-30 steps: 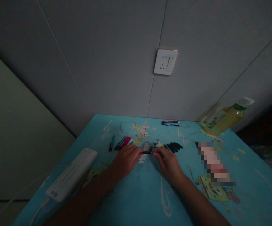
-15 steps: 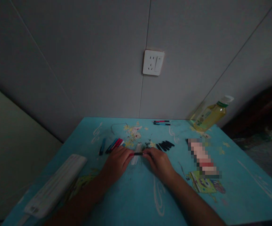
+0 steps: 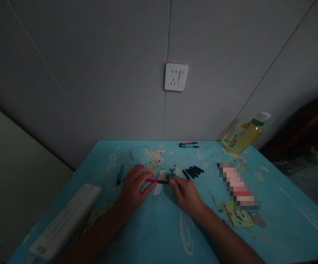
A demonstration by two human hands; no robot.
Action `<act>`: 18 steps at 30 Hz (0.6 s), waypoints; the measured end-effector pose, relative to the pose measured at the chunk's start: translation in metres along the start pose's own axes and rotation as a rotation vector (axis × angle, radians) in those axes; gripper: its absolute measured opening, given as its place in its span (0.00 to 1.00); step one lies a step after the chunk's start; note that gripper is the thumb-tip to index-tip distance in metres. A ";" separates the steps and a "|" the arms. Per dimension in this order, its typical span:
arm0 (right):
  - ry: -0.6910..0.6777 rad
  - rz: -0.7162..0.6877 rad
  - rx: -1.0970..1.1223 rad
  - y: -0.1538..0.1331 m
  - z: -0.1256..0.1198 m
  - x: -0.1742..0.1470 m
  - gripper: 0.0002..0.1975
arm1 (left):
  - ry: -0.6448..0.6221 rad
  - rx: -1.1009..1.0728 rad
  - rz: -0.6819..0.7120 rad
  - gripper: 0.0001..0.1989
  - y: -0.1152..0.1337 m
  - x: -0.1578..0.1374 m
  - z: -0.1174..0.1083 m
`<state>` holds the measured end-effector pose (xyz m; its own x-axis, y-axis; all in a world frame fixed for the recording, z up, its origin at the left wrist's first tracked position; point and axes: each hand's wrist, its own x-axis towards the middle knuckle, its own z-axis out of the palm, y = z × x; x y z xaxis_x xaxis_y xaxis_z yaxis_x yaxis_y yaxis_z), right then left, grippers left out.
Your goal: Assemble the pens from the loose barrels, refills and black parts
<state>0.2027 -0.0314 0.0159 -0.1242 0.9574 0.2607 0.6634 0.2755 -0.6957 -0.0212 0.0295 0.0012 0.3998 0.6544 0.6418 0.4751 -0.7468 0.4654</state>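
Note:
A pen with a red barrel and black grip (image 3: 163, 182) lies level between my two hands. My left hand (image 3: 133, 187) pinches its red part between thumb and fingers. My right hand (image 3: 187, 190) is closed on its black end, the tip hidden by the fingers. Beneath the pen, several thin white sticks like pen refills (image 3: 156, 190) lie side by side on the table. Right of them are several short black tubes like pen grips (image 3: 194, 171). A blue pen barrel (image 3: 120, 173) rests left of my left hand, which mostly covers other coloured barrels.
At the back edge of the blue patterned table (image 3: 153, 227) lie a red pen (image 3: 188, 143) and a blue pen (image 3: 189, 146). A bottle of yellow liquid (image 3: 244, 137) stands back right. A long white box-like object (image 3: 65, 222) is at left, a blurred-out pink item (image 3: 234, 181) at right.
My left hand has shifted back along the pen and opened its grip wider, so more red barrel shows. It now covers most of the coloured barrels behind it.

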 end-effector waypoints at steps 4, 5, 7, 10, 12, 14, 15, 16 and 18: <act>0.080 0.049 0.133 -0.003 0.003 0.000 0.19 | 0.219 -0.324 -0.438 0.19 0.002 0.007 -0.003; 0.080 0.051 0.149 -0.004 0.003 -0.001 0.19 | 0.241 -0.470 -0.548 0.21 0.003 0.008 -0.003; 0.057 0.043 0.165 -0.006 0.005 -0.002 0.17 | 0.260 -0.728 -0.718 0.24 0.005 0.011 -0.002; -0.001 0.022 0.168 -0.011 0.010 -0.004 0.14 | 0.341 -0.897 -0.848 0.26 0.010 0.013 0.002; -0.049 0.009 0.159 -0.015 0.015 -0.007 0.11 | 0.449 -0.965 -0.879 0.25 0.012 0.013 0.005; -0.108 -0.008 0.148 -0.020 0.021 -0.011 0.08 | 0.539 -1.034 -0.877 0.21 0.014 0.013 0.007; -0.138 -0.019 0.142 -0.023 0.024 -0.013 0.07 | 0.563 -1.054 -0.870 0.20 0.015 0.014 0.007; -0.163 -0.032 0.136 -0.025 0.027 -0.015 0.06 | 0.576 -1.059 -0.863 0.19 0.016 0.013 0.008; -0.195 -0.057 0.124 -0.030 0.033 -0.019 0.05 | 0.577 -1.038 -0.837 0.18 0.019 0.012 0.007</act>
<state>0.1608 -0.0551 0.0099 -0.3075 0.9351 0.1760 0.5572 0.3269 -0.7633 -0.0021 0.0240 0.0138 -0.1879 0.9822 0.0004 -0.4635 -0.0890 0.8816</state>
